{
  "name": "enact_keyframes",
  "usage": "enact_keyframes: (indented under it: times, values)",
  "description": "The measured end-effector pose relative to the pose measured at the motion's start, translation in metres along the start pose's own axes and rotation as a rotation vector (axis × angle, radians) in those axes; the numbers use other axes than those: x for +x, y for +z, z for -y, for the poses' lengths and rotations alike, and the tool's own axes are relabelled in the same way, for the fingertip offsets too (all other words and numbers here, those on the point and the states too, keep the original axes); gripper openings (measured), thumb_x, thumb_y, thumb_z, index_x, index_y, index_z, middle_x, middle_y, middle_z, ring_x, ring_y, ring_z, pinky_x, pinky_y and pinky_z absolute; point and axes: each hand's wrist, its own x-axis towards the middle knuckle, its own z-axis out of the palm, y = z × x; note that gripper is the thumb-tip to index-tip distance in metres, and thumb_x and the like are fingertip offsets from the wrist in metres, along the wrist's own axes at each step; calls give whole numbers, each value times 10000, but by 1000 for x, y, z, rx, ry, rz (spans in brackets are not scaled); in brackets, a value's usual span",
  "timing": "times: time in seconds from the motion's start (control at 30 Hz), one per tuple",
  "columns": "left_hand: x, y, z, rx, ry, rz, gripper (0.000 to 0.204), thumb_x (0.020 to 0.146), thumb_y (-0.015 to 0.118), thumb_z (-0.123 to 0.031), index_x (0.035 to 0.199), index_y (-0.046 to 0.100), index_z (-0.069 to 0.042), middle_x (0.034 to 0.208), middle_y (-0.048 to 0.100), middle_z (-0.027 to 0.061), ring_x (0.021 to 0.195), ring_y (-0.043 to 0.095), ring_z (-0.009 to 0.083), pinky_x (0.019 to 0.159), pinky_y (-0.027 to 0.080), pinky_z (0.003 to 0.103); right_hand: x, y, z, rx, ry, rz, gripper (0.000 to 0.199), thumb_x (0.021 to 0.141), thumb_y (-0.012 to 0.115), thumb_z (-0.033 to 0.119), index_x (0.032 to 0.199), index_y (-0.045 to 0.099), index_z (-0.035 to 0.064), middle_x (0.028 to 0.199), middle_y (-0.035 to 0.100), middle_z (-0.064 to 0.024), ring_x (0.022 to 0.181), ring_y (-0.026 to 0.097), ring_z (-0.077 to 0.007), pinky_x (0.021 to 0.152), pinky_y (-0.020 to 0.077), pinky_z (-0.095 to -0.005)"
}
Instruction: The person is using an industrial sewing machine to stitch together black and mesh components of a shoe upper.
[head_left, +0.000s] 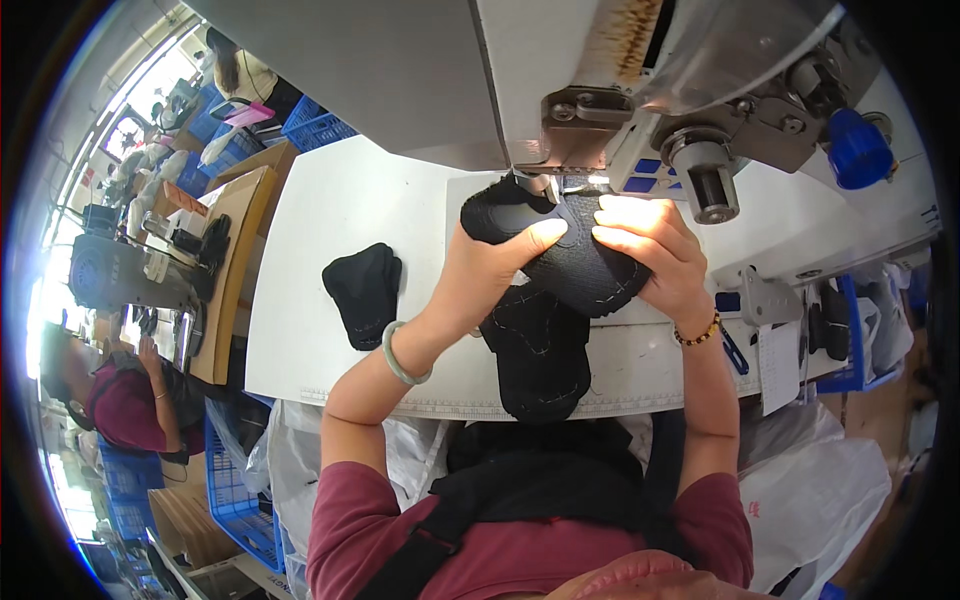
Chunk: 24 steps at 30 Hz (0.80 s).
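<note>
A black piece (pixel 592 270), partly grained like leather and with pale stitch marks along its edge, lies under the needle area of a sewing machine (pixel 545 185). My left hand (pixel 490 265) grips its left side, thumb on top and the other fingers mostly hidden. On the right edge, my right hand (pixel 655 250) has its fingers pressed together over the piece, the thumb out of sight. Closer to me is a stack of black fabric pieces (pixel 540 365) with light stitch lines, partly covered by the held piece. Another small black stack (pixel 362 295) rests farther left.
The machine's head (pixel 400 80) overhangs the white table (pixel 290 270), and a blue knob (pixel 858 148) juts out at upper right. Blue scissors-like tool (pixel 733 350) lies by my right wrist. Blue crates (pixel 235 490) stand left; another person (pixel 125 400) sits there.
</note>
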Motion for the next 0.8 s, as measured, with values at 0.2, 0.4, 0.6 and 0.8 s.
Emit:
enact_keyframes:
  times: [0.2, 0.4, 0.6, 0.8]
  values:
    - [18, -14, -3, -77, -118, 131, 201, 777, 704, -87, 948, 611, -36, 871, 602, -11, 810, 544, 83, 755, 446, 231, 0, 2, 4, -86, -70, -24, 253, 652, 662, 24, 903, 685, 49, 971, 671, -53, 927, 632, -240, 787, 490, -342]
    - [35, -28, -2, -216, -237, 235, 159, 757, 690, 5, 894, 625, -44, 883, 613, 15, 865, 576, 112, 794, 463, 253, 3, 6, 13, -246, -134, -10, 282, 669, 654, 34, 946, 657, 80, 997, 630, -17, 899, 605, -162, 781, 472, -291]
    - [39, -32, 3, -243, -271, 197, 144, 788, 658, -10, 930, 635, -28, 898, 636, 39, 890, 596, 132, 823, 463, 269, 3, 10, 19, -312, -137, -45, 250, 695, 662, 60, 944, 655, 86, 994, 628, -4, 918, 607, -136, 770, 472, -278]
    - [36, -32, 10, -223, -252, 153, 149, 824, 610, -30, 971, 631, -20, 911, 641, 48, 887, 598, 130, 830, 457, 271, 3, 8, 16, -281, -89, -31, 271, 683, 657, 61, 954, 645, 79, 1017, 621, -10, 936, 598, -151, 798, 464, -301]
